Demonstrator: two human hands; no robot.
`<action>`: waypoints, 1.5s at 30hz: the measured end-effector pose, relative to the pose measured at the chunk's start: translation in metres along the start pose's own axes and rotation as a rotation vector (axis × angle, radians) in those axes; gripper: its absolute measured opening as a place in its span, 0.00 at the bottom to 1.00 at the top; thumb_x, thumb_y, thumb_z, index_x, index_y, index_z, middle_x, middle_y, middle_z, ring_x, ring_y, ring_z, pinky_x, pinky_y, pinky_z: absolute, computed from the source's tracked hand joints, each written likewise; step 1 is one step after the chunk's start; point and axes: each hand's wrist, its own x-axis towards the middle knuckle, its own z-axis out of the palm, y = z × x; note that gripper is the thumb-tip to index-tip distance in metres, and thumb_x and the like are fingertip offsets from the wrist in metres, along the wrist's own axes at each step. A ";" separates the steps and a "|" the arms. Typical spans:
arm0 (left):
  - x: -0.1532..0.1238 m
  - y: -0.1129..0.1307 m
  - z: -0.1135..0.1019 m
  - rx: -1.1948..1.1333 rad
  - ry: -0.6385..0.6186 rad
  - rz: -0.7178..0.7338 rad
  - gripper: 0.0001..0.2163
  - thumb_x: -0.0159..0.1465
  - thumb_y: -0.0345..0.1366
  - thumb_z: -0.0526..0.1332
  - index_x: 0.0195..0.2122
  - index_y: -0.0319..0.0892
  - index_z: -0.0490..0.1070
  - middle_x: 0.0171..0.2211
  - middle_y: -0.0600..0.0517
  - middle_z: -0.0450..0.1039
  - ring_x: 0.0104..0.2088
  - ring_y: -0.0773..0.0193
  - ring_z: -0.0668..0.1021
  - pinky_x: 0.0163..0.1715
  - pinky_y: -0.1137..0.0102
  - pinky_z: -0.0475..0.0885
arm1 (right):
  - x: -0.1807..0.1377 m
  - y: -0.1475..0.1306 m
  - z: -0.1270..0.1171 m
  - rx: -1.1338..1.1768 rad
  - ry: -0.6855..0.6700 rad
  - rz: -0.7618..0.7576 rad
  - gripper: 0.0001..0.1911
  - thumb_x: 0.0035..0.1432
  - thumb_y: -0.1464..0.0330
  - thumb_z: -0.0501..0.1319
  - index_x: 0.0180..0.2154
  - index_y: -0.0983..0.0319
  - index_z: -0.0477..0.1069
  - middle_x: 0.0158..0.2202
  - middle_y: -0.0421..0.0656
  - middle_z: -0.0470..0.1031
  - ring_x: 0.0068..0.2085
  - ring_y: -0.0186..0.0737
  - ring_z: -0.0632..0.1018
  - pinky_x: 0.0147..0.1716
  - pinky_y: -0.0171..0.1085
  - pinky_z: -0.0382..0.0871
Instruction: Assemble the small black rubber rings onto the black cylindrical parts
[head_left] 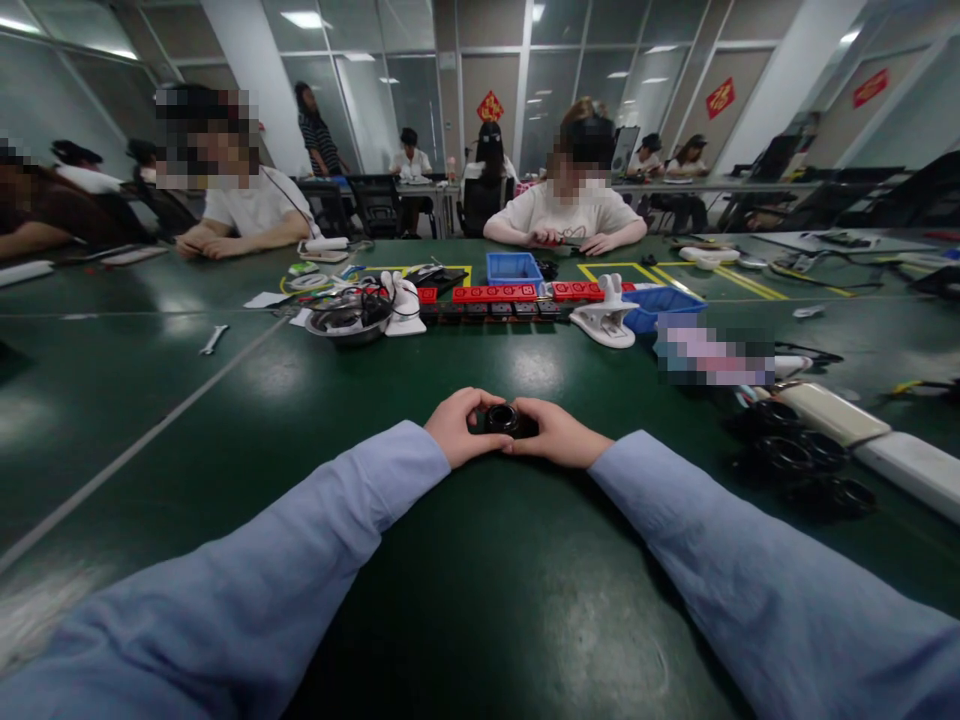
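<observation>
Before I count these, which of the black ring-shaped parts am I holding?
The black ring-shaped part held between your left hand and right hand; the other black ring-shaped parts sit clustered at the right, untouched.

1 head-worn view, wide in field, facing forward and down from above the near side of the green worktop. Fingers close, just below mid-frame; 2 blue sleeves entering from the lower corners; glass partition far off, along the top.

Glass partitions, pale pillars, 3 red wall decorations; bright light panels; black chairs; green tabletop
</observation>
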 end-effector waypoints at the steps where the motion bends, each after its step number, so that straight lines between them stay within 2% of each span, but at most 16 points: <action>1: 0.000 0.002 0.002 0.037 0.040 -0.021 0.20 0.45 0.42 0.64 0.37 0.39 0.66 0.29 0.53 0.63 0.26 0.68 0.65 0.27 0.72 0.64 | 0.001 -0.001 0.002 -0.042 0.043 0.026 0.15 0.41 0.62 0.62 0.28 0.64 0.61 0.24 0.36 0.62 0.26 0.31 0.64 0.23 0.30 0.56; 4: 0.000 0.005 0.006 0.137 0.148 -0.042 0.19 0.46 0.44 0.63 0.36 0.39 0.66 0.29 0.53 0.64 0.29 0.65 0.67 0.30 0.70 0.65 | 0.003 -0.004 0.009 -0.221 0.190 0.101 0.15 0.39 0.61 0.62 0.25 0.63 0.60 0.23 0.37 0.62 0.25 0.31 0.63 0.22 0.31 0.54; 7: -0.001 0.002 0.006 0.135 0.158 -0.023 0.19 0.47 0.44 0.62 0.36 0.39 0.65 0.30 0.52 0.64 0.31 0.64 0.67 0.31 0.69 0.65 | 0.003 -0.004 0.013 -0.320 0.249 0.091 0.16 0.40 0.60 0.62 0.27 0.64 0.62 0.26 0.40 0.65 0.27 0.35 0.66 0.25 0.33 0.56; 11: -0.002 -0.004 0.002 0.018 0.057 0.063 0.17 0.49 0.40 0.62 0.40 0.40 0.65 0.32 0.52 0.64 0.30 0.66 0.67 0.31 0.71 0.66 | -0.001 -0.004 0.008 -0.168 0.146 -0.079 0.26 0.42 0.61 0.62 0.43 0.63 0.60 0.39 0.45 0.68 0.39 0.40 0.68 0.36 0.37 0.61; 13: -0.002 -0.006 0.000 -0.028 0.003 0.101 0.18 0.49 0.38 0.61 0.41 0.41 0.65 0.32 0.52 0.64 0.30 0.67 0.67 0.31 0.71 0.66 | -0.002 -0.003 0.004 -0.104 0.072 -0.131 0.28 0.43 0.62 0.62 0.46 0.63 0.59 0.42 0.45 0.67 0.42 0.41 0.68 0.40 0.39 0.60; 19: -0.003 -0.005 -0.001 -0.080 -0.034 0.103 0.19 0.50 0.38 0.61 0.44 0.43 0.64 0.35 0.51 0.64 0.32 0.66 0.68 0.33 0.70 0.66 | -0.002 0.000 -0.005 0.008 -0.066 -0.158 0.21 0.46 0.66 0.60 0.43 0.65 0.64 0.39 0.45 0.69 0.39 0.41 0.70 0.38 0.39 0.63; 24: -0.003 -0.002 -0.001 -0.089 -0.009 0.133 0.19 0.50 0.37 0.61 0.44 0.42 0.64 0.38 0.49 0.65 0.39 0.61 0.68 0.35 0.69 0.66 | 0.000 -0.002 -0.007 0.051 -0.094 -0.120 0.19 0.46 0.67 0.60 0.42 0.65 0.64 0.38 0.45 0.69 0.37 0.39 0.70 0.37 0.38 0.64; 28: -0.003 0.000 -0.002 -0.088 -0.006 0.133 0.19 0.49 0.36 0.61 0.43 0.42 0.65 0.39 0.49 0.66 0.40 0.61 0.67 0.36 0.68 0.66 | 0.000 -0.003 -0.006 0.106 -0.104 -0.096 0.18 0.46 0.67 0.60 0.41 0.65 0.65 0.37 0.44 0.69 0.37 0.39 0.70 0.37 0.38 0.64; 36: -0.003 0.003 -0.006 -0.057 -0.049 0.100 0.21 0.48 0.37 0.62 0.44 0.42 0.64 0.33 0.52 0.63 0.31 0.66 0.67 0.33 0.70 0.66 | -0.001 -0.002 -0.004 0.155 -0.085 -0.038 0.21 0.43 0.65 0.62 0.42 0.65 0.64 0.37 0.43 0.69 0.37 0.40 0.70 0.36 0.38 0.63; 41: -0.004 0.007 -0.006 -0.023 -0.069 0.103 0.22 0.48 0.38 0.63 0.45 0.46 0.63 0.33 0.53 0.62 0.31 0.66 0.67 0.32 0.70 0.66 | -0.001 0.002 -0.001 0.127 -0.022 -0.015 0.23 0.40 0.64 0.63 0.40 0.64 0.63 0.34 0.41 0.68 0.34 0.37 0.69 0.33 0.36 0.62; 43: -0.004 0.010 -0.001 0.036 -0.024 0.059 0.20 0.47 0.39 0.63 0.43 0.45 0.65 0.33 0.53 0.62 0.32 0.64 0.68 0.33 0.70 0.65 | 0.001 0.004 0.003 0.080 0.036 0.031 0.19 0.39 0.64 0.63 0.35 0.64 0.63 0.29 0.39 0.66 0.31 0.35 0.67 0.29 0.34 0.61; 45: -0.004 0.013 0.004 0.159 0.093 -0.023 0.20 0.47 0.41 0.63 0.41 0.44 0.65 0.33 0.51 0.64 0.35 0.60 0.68 0.36 0.66 0.64 | 0.004 0.005 0.008 -0.003 0.125 0.086 0.16 0.37 0.65 0.63 0.29 0.64 0.61 0.25 0.37 0.63 0.28 0.33 0.65 0.25 0.31 0.58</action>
